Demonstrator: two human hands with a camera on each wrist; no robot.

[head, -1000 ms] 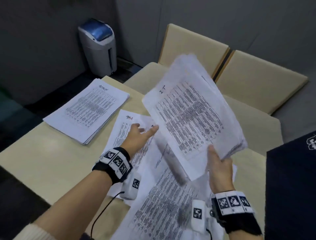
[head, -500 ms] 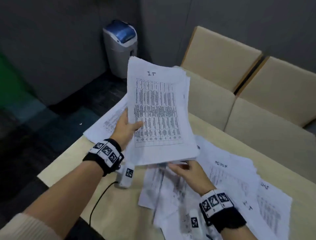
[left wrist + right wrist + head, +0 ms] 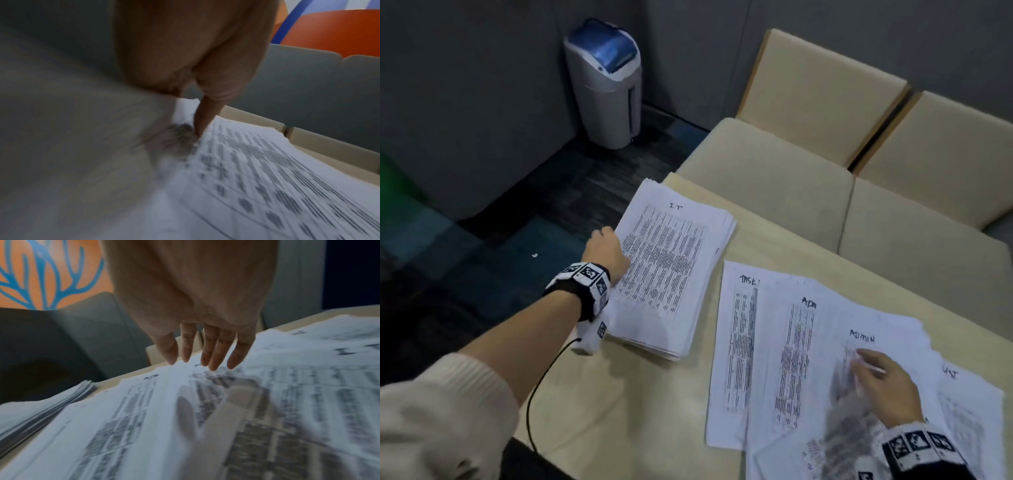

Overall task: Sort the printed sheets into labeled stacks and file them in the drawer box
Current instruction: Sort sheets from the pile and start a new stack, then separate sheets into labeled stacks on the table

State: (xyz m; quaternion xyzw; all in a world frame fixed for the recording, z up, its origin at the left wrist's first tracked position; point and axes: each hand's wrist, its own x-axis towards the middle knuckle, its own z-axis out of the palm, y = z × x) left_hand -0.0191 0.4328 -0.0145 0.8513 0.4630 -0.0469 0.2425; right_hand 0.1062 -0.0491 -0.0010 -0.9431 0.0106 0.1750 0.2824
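Item: sorting step, IT stack set down, loose sheets next.
Left hand (image 3: 604, 251) fingers curled at the IT stack (image 3: 671, 270) edge, grip unclear; right hand (image 3: 887, 387) fingers (image 3: 213, 352) straight, apart, on ADMIN sheets (image 3: 825, 342) on tabletop (image 3: 619, 394); these likely need gathering.

Office meeting nook — beige table (image 3: 599, 404), padded bench seating (image 3: 808, 192), grey partition walls, waste bin (image 3: 607, 85).

The left hand (image 3: 195, 48) touches one fingertip to the blurred printed sheets (image 3: 267, 178).
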